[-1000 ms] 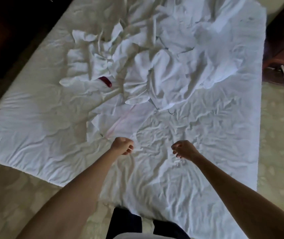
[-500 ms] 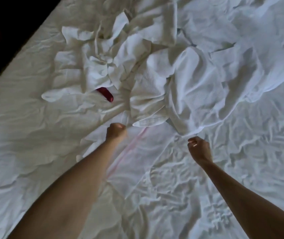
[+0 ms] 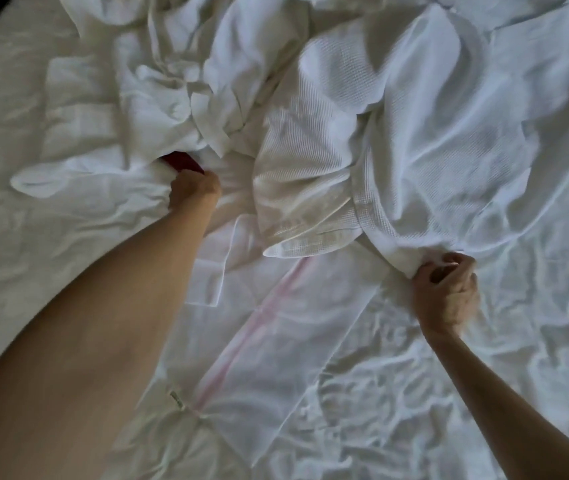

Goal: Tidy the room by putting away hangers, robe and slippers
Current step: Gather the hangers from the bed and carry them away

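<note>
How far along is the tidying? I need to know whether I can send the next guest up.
Nothing looks put away yet. In hand: the right hand grips the edge of the white waffle robe, which lies crumpled on the bed, and the left hand is closed at a dark red object, possibly a hanger, poking from under the cloth. Left: hanging the robe, stowing hangers; slippers are not in view.

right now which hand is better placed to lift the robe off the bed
Right hand: its fingers already grip a bunch of the robe at its near edge. The left hand sits by the red thing; what it holds is hidden.
</note>
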`<state>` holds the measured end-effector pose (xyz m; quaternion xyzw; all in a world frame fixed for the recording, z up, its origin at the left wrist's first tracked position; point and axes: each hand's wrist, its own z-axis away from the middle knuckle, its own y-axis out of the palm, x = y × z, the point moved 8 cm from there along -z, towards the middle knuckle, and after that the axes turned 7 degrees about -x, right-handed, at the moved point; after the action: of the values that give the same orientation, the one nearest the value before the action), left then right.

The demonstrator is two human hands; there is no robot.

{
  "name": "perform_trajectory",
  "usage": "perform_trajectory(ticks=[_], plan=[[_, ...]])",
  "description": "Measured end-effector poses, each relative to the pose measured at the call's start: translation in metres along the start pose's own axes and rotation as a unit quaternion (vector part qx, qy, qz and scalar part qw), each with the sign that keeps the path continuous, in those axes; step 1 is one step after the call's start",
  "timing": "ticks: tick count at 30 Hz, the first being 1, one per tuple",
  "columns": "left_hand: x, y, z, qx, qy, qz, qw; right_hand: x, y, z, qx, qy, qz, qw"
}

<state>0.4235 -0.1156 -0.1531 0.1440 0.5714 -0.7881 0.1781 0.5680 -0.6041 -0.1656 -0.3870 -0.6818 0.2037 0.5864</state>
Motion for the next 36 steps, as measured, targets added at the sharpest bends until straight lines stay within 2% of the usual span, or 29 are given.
perform_trajectory(ticks=[3, 9, 11, 15, 21, 27, 29, 31, 36], plan=[[0.003, -0.003, -0.001, 0.014, -0.022, 0.022, 0.999, 0.001, 0.002, 0.001, 0.007, -0.035, 0.02, 0.999], [0.027, -0.019, 0.061, -0.015, 0.015, -0.028, 0.999, 0.004, -0.003, 0.024, 0.081, -0.106, 0.001, 0.991], [0.044, -0.019, 0.089, -0.011, 0.025, -0.031, 0.999, 0.001, -0.01, 0.037, 0.107, -0.095, -0.01, 0.99], [0.087, -0.012, 0.172, 0.024, 0.051, -0.007, 0.998, -0.021, -0.041, 0.084, 0.16, -0.084, -0.034, 0.983], [0.172, 0.013, 0.312, 0.091, 0.073, -0.003, 0.993, -0.087, -0.138, 0.173, 0.258, -0.071, -0.007, 0.963], [0.208, 0.025, 0.394, 0.161, 0.056, -0.03, 0.985, -0.106, -0.181, 0.186, 0.314, -0.109, 0.008, 0.943], [0.208, 0.022, 0.395, 0.163, 0.049, -0.055, 0.984, -0.101, -0.187, 0.179, 0.297, -0.11, 0.007, 0.948], [0.202, 0.013, 0.387, 0.148, 0.046, -0.065, 0.986, -0.092, -0.196, 0.173, 0.241, -0.093, 0.01, 0.966], [0.178, 0.009, 0.356, 0.13, 0.05, -0.076, 0.987, -0.064, -0.201, 0.161, 0.127, 0.029, -0.029, 0.991]])
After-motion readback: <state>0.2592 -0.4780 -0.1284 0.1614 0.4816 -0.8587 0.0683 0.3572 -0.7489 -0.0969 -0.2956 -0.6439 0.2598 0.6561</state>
